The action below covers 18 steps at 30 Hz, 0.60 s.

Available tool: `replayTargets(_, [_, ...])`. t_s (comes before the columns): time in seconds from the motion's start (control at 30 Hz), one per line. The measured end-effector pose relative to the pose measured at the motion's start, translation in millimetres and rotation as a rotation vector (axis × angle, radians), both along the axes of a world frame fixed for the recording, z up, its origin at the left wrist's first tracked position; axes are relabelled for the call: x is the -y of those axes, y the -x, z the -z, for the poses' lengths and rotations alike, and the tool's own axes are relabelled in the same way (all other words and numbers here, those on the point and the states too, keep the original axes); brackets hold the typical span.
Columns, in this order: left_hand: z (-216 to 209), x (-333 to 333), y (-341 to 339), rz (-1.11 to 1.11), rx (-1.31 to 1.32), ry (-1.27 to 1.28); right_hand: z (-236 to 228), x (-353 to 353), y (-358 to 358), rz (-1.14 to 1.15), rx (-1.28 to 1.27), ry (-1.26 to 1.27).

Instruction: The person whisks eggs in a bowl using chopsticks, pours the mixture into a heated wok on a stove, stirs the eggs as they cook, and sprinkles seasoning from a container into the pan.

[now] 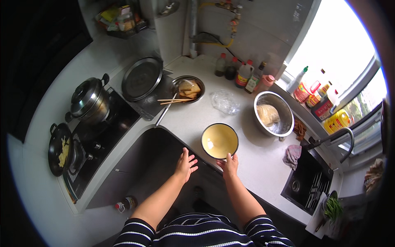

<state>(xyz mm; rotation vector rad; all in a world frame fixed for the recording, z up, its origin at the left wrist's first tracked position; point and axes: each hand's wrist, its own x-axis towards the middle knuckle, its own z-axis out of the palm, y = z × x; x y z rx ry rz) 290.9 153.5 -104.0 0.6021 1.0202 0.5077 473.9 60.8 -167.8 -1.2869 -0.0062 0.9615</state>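
Right hand (228, 165) is pinching the yellow bowl (219, 141) ahead by its near rim. Left hand (186, 166) is hovering empty, farther leftward.

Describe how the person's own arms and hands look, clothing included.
Dark, short fabric sleeves with thin white stripes leave both forearms bare. The left hand and right hand wear no gloves, and no watch or bracelet shows.

Bottle labels (252, 84), too small to read
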Motion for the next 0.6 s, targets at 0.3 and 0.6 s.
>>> replayTargets(0.3, [-62,10,232,-0.514,-0.060,-0.343,-35,-13,148,-0.103,0.345,0.030])
replayTargets(0.6, [-117,16,486,-1.054,-0.298,-0.920,-134,-205,478,-1.009,1.110,-0.813])
